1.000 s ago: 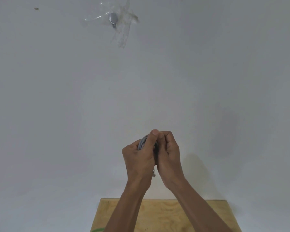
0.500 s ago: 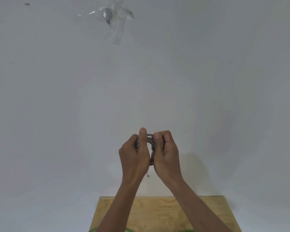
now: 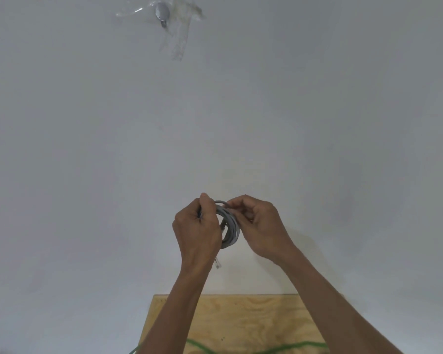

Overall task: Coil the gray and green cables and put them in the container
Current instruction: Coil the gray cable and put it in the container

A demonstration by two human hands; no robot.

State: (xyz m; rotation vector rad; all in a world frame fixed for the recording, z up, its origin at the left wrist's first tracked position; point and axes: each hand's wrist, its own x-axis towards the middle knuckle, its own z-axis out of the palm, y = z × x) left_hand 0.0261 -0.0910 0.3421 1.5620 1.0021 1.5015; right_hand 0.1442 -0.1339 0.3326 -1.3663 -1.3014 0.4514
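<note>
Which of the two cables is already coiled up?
The gray cable, looped between both hands; the green cable lies loose on the wooden board.

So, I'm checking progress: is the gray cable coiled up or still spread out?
Coiled. The gray cable forms stacked loops held between the left hand and right hand, one plug dangling below.

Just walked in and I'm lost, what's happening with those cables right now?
A person is winding the gray cable into a small coil, held up in front of a white wall. The left hand grips one side of the coil and the right hand pinches the other. A clear plug hangs below the left hand. The green cable lies uncoiled on the wooden board below. No container is in view.
</note>
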